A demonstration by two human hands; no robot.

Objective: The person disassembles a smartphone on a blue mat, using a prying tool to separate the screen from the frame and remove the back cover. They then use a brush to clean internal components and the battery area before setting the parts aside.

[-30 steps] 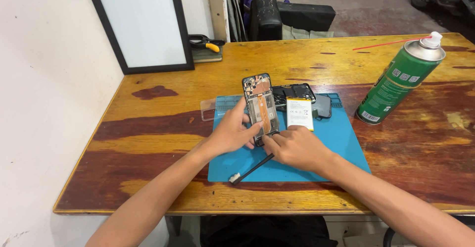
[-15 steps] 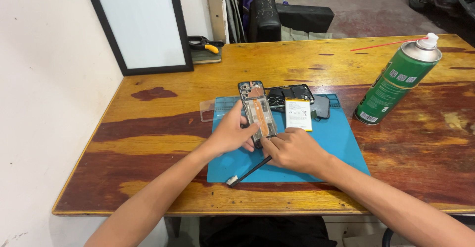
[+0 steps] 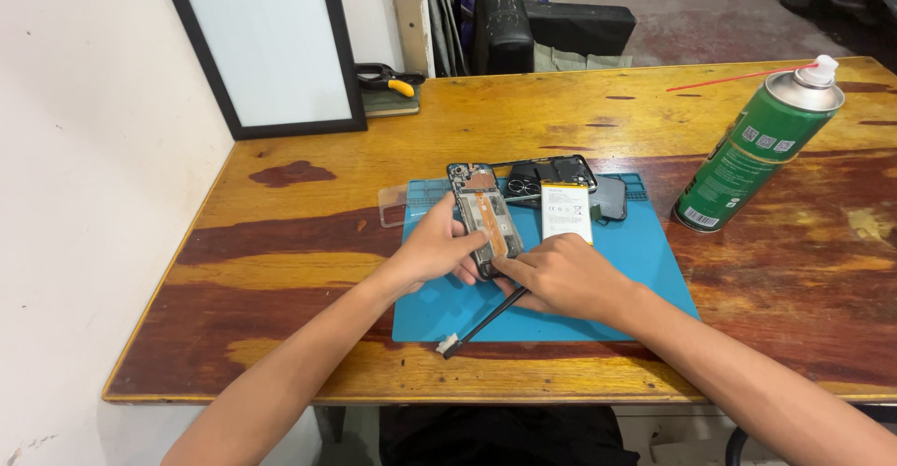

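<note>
Our left hand (image 3: pixel 437 247) grips the opened phone (image 3: pixel 486 218); our right hand (image 3: pixel 561 275) pinches a brush (image 3: pixel 481 321) below its fingers.

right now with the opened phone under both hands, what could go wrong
The opened phone lies bare-boarded on the blue mat; the right hand holds a thin black tool at its lower end, so a slip might scratch or tear parts. The loose battery lies close by and could be nicked. The left hand only steadies one edge, so the phone may shift.
</note>
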